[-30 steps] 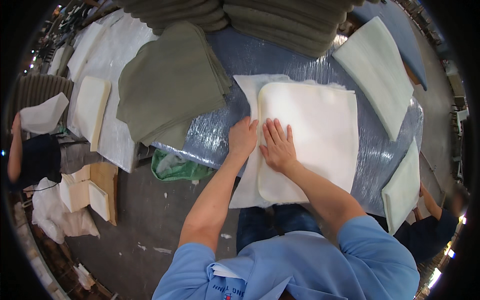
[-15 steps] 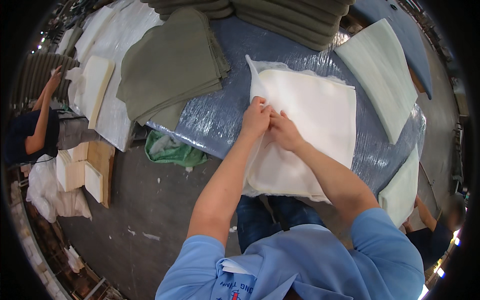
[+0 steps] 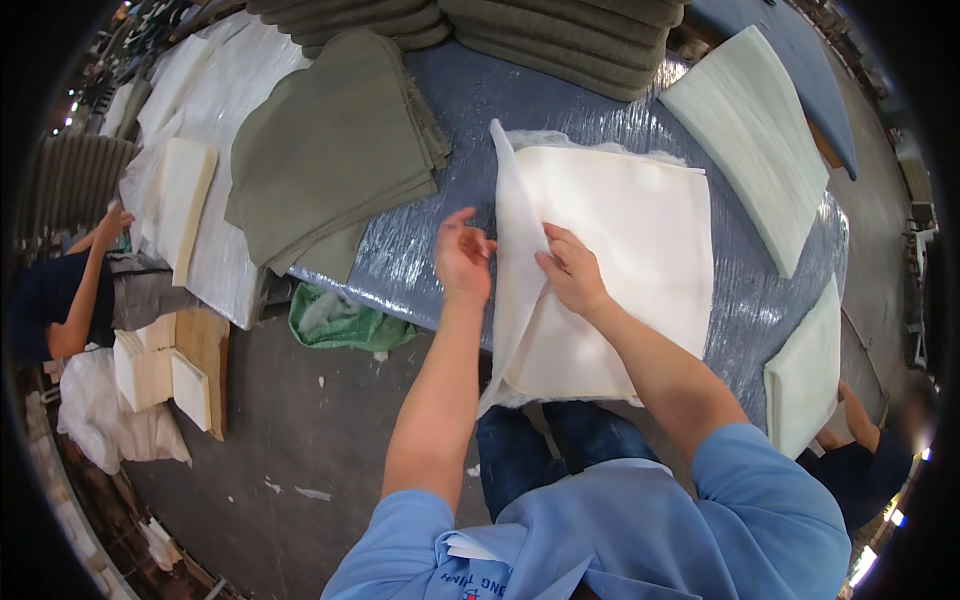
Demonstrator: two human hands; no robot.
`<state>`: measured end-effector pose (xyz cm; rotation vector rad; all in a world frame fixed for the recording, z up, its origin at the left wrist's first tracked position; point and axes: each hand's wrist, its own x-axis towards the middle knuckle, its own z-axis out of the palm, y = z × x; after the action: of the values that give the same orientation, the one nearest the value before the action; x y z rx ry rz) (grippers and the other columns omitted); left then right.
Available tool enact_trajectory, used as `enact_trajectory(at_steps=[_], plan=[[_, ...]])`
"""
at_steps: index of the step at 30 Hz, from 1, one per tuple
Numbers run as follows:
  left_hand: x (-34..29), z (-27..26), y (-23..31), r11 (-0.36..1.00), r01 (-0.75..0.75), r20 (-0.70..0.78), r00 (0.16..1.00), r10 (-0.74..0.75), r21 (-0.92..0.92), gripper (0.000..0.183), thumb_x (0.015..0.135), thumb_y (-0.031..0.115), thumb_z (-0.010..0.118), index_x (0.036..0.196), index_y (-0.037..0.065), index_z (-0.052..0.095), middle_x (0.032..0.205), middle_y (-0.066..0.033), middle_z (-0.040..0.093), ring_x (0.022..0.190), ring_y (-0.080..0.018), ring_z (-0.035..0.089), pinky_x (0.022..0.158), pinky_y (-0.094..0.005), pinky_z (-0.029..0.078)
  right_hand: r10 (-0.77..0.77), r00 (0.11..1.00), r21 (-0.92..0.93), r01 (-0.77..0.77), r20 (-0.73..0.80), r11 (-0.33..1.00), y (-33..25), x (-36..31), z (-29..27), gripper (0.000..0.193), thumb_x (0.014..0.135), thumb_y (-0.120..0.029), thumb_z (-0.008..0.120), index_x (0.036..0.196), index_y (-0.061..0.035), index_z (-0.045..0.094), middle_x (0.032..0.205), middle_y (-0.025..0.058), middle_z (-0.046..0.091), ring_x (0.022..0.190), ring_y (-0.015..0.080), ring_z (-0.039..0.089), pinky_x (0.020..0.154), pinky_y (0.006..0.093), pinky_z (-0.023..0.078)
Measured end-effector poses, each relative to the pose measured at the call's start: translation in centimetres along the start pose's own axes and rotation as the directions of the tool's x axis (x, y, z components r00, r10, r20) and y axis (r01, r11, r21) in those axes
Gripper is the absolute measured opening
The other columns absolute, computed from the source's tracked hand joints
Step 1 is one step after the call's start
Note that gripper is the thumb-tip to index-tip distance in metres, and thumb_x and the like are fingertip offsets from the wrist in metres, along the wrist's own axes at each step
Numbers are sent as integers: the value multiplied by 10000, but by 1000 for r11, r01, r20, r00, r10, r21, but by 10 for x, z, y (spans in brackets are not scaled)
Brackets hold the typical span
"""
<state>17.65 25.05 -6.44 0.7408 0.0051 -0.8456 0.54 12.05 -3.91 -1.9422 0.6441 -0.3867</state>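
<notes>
Our right hand is over the white pad, thumb and forefinger at the free edge of the white sheet; we can't tell if they're pinching it. Our left hand is empty, palm side up, fingers loosely curled and apart, just off the sheet's left side. The pad lies flat under and to the right of our right hand; the sheet's left flap stands between our two hands and folds over the pad's left margin, with fluffy edges showing beyond the pad at the far end. Under it all, the plastic-wrapped blue surface. Forward and left of our left hand: a fanned stack of grey-green fabric pieces. Straight ahead of both hands, at the far side: piles of thick grey-green padding. Right of our right hand, well apart: a pale curved panel, and nearer us a second pale panel with a co-worker's arm at its outer edge. Below left of our left hand: a green bag with white stuffing. Far left: another person's hands beside a cream-edged pad.
</notes>
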Motion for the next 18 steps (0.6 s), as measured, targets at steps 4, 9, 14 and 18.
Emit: enact_trajectory(at_steps=[4,9,14,18], plan=[[6,-10,-9,340,-198,170,979,112,919,538,1152,376,358,1566,52,473,1593,-185,483,1491,-362,427,1248,-436,315,-93,994,-147,101,60,984,0,-4,-10,148,966,-141,700,1006,-14,635,1480,217,571,1337,423,547,1105,465,453],[0,-9,-39,160,-262,269,963,-22,952,650,1111,287,407,1669,23,207,1729,-196,249,1609,-397,186,1296,-543,156,-65,987,-756,155,148,635,-1,-18,-33,579,1022,-301,626,1555,-128,482,1685,162,342,1572,414,274,1257,649,193],[-15,22,-57,-119,-357,367,927,74,927,775,1030,252,540,1641,-78,195,1728,-296,130,1582,-529,137,1294,-566,131,-27,981,-743,163,192,649,0,-17,-27,674,1014,-302,600,1623,-112,384,1725,137,269,1607,385,194,1249,693,132],[-36,67,-71,-512,-340,365,929,-55,789,750,1025,286,543,1610,-99,276,1712,-318,167,1589,-497,166,1293,-582,135,-33,996,-611,76,82,788,11,-20,-31,636,996,-145,548,1605,-53,388,1671,148,383,1573,370,304,1270,641,147]])
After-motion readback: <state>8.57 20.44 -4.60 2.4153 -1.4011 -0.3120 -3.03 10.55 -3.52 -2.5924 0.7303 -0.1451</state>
